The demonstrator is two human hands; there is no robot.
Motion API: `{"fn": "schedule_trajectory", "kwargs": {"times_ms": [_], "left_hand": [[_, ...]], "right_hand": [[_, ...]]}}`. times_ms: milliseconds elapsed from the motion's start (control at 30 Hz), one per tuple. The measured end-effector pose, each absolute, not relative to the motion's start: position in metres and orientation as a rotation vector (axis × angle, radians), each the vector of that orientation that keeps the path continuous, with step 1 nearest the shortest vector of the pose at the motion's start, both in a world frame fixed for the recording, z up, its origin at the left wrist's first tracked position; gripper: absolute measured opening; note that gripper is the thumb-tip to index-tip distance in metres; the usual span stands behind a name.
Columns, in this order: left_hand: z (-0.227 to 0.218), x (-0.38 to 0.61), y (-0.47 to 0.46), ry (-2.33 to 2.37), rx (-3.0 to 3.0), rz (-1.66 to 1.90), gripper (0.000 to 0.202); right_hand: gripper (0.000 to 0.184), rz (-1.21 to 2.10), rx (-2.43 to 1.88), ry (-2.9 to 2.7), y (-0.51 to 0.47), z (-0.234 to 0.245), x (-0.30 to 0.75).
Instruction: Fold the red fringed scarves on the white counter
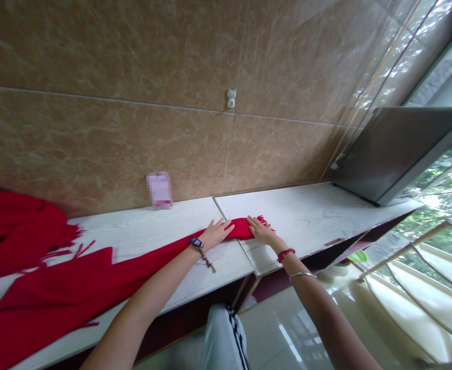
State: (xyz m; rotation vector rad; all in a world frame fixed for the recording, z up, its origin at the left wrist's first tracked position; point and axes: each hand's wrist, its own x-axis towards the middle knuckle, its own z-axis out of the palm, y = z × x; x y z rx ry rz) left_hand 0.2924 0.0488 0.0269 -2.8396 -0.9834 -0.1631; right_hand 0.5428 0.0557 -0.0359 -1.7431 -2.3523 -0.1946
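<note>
A long red scarf point(79, 285) lies stretched across the white wooden counter point(314, 213), its fringed end near the seam between two counter sections. My left hand point(215, 233) lies flat on the scarf with fingers stretched out, a watch and beaded bracelet on its wrist. My right hand point(261, 230) also rests flat on the scarf's end, fingers extended, just beside the fringe; a red cord and a silver bangle circle that wrist.
A pile of red fringed fabric point(15, 228) sits at the far left of the counter. A small blurred card point(159, 189) leans on the brown tiled wall. A dark box-like appliance point(393, 151) stands at the right end. A small white hook point(231, 98) is on the wall.
</note>
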Motion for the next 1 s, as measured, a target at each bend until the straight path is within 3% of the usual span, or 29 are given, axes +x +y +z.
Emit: {"fn": "schedule_trajectory", "kwargs": {"times_ms": [167,400,733,1000], "left_hand": [[0.033,0.298,0.066,-0.762,-2.838,-0.285,0.048],[0.001,0.285,0.066,-0.819,-2.97,-0.146,0.062],[0.022,0.291,0.069,-0.767,-2.817,-0.313,0.057],[0.008,0.286,0.066,-0.86,-3.022,0.017,0.074]], "right_hand": [[0.045,-0.22,-1.719,-2.337,0.056,-0.041,0.545],[0.045,-0.257,-1.698,-2.348,0.056,-0.041,0.546],[0.044,-0.299,-1.701,-2.337,0.052,-0.039,0.544],[0.044,-0.273,-1.74,-2.374,0.048,-0.033,0.541]]}}
